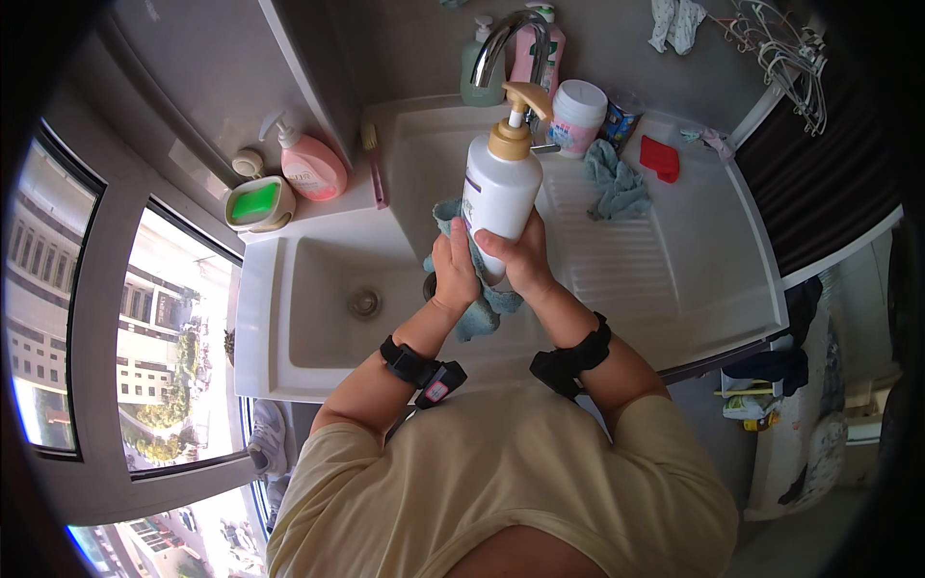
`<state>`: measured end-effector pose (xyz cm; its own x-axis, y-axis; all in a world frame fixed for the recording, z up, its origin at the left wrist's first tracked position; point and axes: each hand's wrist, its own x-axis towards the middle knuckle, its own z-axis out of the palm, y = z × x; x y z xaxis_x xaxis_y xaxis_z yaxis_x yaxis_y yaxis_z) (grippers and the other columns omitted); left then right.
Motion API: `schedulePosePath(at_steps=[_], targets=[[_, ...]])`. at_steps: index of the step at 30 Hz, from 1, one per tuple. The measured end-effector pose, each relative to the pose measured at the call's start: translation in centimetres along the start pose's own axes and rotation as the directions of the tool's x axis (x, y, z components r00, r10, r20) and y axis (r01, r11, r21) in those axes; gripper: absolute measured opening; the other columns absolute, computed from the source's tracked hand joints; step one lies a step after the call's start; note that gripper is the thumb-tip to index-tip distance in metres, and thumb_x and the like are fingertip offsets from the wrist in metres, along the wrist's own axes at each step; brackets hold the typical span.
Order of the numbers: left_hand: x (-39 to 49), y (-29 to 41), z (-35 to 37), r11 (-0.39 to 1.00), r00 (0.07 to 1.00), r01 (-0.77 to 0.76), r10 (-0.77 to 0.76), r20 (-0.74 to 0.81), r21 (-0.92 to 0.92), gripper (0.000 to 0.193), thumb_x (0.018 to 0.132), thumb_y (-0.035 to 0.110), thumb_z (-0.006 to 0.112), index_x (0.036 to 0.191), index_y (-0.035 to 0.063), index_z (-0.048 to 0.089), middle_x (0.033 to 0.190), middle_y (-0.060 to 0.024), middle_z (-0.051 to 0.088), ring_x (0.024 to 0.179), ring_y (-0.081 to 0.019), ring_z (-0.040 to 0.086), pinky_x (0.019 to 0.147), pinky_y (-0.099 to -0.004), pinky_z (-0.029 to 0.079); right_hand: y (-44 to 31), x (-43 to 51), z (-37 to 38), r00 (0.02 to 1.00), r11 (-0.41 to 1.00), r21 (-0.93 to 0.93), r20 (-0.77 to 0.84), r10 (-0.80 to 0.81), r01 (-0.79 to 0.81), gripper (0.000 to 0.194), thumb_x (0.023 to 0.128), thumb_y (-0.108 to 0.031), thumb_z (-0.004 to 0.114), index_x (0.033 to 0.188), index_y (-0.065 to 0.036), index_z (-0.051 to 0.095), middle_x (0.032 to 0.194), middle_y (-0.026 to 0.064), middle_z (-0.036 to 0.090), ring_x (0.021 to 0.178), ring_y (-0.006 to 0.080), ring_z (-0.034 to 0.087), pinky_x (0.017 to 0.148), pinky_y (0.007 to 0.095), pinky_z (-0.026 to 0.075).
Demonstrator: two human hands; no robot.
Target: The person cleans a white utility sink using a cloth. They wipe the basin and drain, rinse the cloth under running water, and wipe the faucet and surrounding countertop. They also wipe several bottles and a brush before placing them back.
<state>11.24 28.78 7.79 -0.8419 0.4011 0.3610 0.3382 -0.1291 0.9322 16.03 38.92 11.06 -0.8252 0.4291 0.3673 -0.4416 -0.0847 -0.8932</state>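
Note:
A white pump bottle [504,189] with a gold-coloured pump head [514,134] is held up over the sink, slightly tilted. My right hand [524,259] grips its lower right side, the thumb across the front. On the other side, my left hand [455,271] presses a blue-green cloth [478,319] against the bottle. The cloth wraps partly under the bottle and hangs below both hands. Fingers behind the bottle and cloth are hidden. Beneath lies the white laundry sink [332,271], with a small basin at left and a ribbed washboard [614,249] at right.
A chrome faucet [498,45] arches behind the bottle. Along the back ledge stand a green pump bottle [482,68], a pink bottle [553,54] and a white tub [580,108]. Left are a pink pump bottle [312,166], a brush [376,170] and a soap dish [278,211]. Another cloth [618,184] lies right.

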Motion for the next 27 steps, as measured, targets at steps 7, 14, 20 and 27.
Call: schedulePosePath(at_steps=[7,14,20,27], targets=[[1.7,-0.7,-1.6,0.393,0.709,0.701,-0.471,0.525,-0.595,0.06,0.098,0.052,0.026,0.126,0.0049,0.051,0.118,-0.0127,0.059,0.103,-0.0247,0.059,0.092,-0.0362,0.047,2.5,0.8,-2.5,0.924,0.909,0.299,0.335,0.185,-0.291,0.084,0.071,-0.05,0.07,0.129,0.003,0.039,0.119,0.0142,0.054,0.106,0.0231,0.056,0.092,0.0351,0.046],[0.2,-1.4,-1.8,0.687,0.864,0.495,-0.455,0.217,-0.532,0.062,0.098,0.051,0.024,0.12,0.0005,0.052,0.107,-0.0128,0.061,0.095,-0.02,0.06,0.084,-0.0333,0.048,2.4,2.2,-1.9,0.992,0.896,-0.425,0.06,-0.113,0.128,0.057,0.093,-0.031,0.054,0.135,0.002,0.035,0.122,0.0156,0.051,0.111,0.031,0.05,0.095,0.0375,0.04],[0.2,-1.3,-1.4,0.932,0.948,0.317,-0.318,0.02,-0.174,0.065,0.099,0.05,0.023,0.11,-0.005,0.055,0.097,-0.0116,0.063,0.088,-0.0173,0.058,0.078,-0.0308,0.047,3.2,0.4,0.7,0.992,0.935,-0.332,0.055,-0.115,0.127,0.103,0.073,-0.06,0.067,0.138,0.003,0.018,0.124,0.0197,0.045,0.113,0.031,0.048,0.095,0.0385,0.039],[1.5,0.2,-2.9,0.758,0.945,0.316,-0.202,0.256,-0.57,0.068,0.097,0.055,0.024,0.124,-0.0024,0.048,0.113,-0.0131,0.058,0.1,-0.0181,0.056,0.09,-0.0293,0.044,2.1,1.0,0.0,0.994,0.947,-0.316,0.101,-0.029,0.06,0.091,0.077,-0.055,0.068,0.133,0.006,0.031,0.124,0.0197,0.046,0.109,0.027,0.05,0.091,0.0369,0.041]])
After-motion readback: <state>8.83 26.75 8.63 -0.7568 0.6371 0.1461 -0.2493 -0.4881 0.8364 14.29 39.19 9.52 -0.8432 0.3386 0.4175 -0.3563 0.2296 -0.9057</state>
